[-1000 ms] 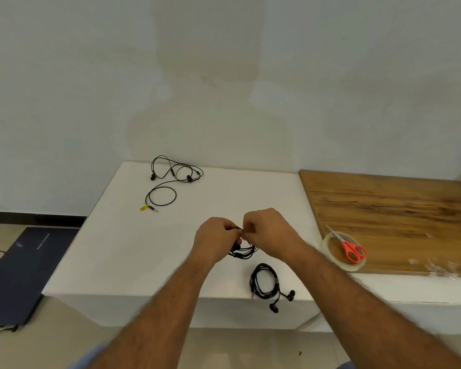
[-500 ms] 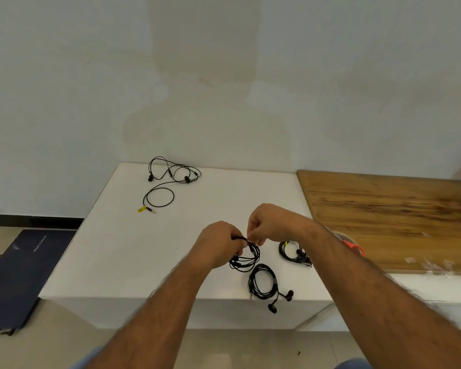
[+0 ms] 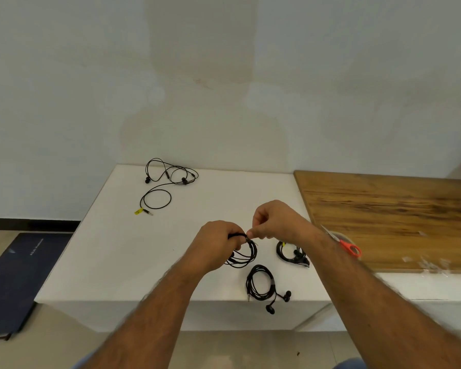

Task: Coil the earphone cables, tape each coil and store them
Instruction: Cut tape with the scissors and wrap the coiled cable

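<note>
Head view: left hand [image 3: 218, 245] grips the coil [image 3: 244, 253] above the white table [image 3: 112, 251]; right hand [image 3: 274, 222], now shifted right, pinches what looks like tape, so taping has begun.

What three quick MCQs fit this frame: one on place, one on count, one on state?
1. Where are the scissors?
A. by the wooden board
B. on the floor
C. at the table's far left

2. How many earphone sets are in view?
A. two
B. four
C. six

3. The far-left earphones are:
A. loose on the table
B. tightly coiled
C. in hand

Key: 1 A, orange handles lie at the board's edge. 2 B, one far, two coiled near, one held. 3 A, cable sprawls uncoiled.
</note>
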Demonstrator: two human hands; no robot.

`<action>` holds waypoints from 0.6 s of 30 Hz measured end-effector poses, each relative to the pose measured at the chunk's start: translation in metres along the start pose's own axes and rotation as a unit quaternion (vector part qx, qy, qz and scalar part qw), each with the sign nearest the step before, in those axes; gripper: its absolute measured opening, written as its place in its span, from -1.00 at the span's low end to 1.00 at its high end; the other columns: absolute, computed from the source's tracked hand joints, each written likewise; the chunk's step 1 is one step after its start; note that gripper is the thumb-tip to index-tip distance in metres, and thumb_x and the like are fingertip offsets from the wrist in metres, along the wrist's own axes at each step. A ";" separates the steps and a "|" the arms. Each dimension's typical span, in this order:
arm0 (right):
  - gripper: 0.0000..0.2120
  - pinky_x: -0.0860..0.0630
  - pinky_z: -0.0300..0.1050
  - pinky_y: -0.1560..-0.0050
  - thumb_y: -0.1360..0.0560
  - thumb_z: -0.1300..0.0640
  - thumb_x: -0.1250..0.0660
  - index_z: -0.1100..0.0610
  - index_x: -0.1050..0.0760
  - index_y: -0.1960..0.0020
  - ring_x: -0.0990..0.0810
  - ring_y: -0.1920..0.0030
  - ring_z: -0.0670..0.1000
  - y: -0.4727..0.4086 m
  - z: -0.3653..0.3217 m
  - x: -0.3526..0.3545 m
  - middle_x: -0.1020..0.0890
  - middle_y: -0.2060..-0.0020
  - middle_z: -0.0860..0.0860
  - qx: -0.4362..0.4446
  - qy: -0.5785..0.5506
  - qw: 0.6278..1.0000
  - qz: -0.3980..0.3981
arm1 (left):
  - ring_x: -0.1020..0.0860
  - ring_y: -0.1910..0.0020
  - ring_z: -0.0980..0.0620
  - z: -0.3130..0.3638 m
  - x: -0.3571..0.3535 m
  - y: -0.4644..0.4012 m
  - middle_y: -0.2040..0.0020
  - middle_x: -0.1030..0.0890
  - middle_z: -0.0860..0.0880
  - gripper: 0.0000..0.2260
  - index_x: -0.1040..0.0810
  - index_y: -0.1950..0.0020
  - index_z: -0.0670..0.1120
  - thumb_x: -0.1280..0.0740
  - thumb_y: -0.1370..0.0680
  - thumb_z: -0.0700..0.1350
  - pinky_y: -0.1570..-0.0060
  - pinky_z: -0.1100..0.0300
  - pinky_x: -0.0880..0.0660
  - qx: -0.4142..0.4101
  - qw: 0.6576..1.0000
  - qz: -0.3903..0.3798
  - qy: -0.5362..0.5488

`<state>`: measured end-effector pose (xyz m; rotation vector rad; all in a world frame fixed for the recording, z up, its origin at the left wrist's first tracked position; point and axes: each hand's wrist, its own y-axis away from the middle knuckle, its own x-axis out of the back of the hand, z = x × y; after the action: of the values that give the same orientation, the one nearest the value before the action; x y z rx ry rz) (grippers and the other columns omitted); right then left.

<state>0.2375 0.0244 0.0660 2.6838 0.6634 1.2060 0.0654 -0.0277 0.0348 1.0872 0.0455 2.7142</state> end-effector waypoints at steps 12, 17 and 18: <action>-0.81 -0.49 -0.10 0.18 -0.53 0.18 -0.27 0.16 -0.65 0.12 -0.52 0.28 -0.05 0.007 0.001 -0.019 -0.63 0.27 -0.01 0.049 0.063 0.997 0.000 | -0.57 0.20 0.15 -0.001 -0.001 -0.001 0.21 -0.64 0.11 -0.85 -0.64 0.01 -0.01 -0.27 -0.60 -0.07 0.23 0.32 -0.44 0.023 0.999 0.007 0.037; -0.85 -0.52 -0.11 0.06 -0.51 0.10 -0.36 0.13 -0.68 0.09 -0.60 0.18 -0.03 0.006 0.008 -0.020 -0.68 0.22 0.01 0.038 -0.025 0.998 -0.031 | -0.60 0.17 0.09 -0.002 0.000 -0.002 0.19 -0.66 0.07 -0.84 -0.65 0.03 -0.01 -0.28 -0.59 -0.06 0.22 0.24 -0.49 0.023 1.000 0.017 0.002; -0.88 -0.52 -0.11 0.06 -0.49 0.10 -0.41 0.13 -0.68 0.09 -0.60 0.19 -0.05 0.007 0.009 -0.020 -0.69 0.22 0.04 0.038 -0.037 0.998 -0.037 | -0.60 0.17 0.08 -0.001 0.001 -0.002 0.18 -0.66 0.05 -0.84 -0.65 0.03 -0.02 -0.28 -0.58 -0.06 0.19 0.21 -0.51 0.020 1.000 0.019 -0.007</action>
<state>0.2348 0.0099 0.0480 2.7248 0.8054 1.0786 0.0643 -0.0251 0.0340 1.1281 0.0786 2.7504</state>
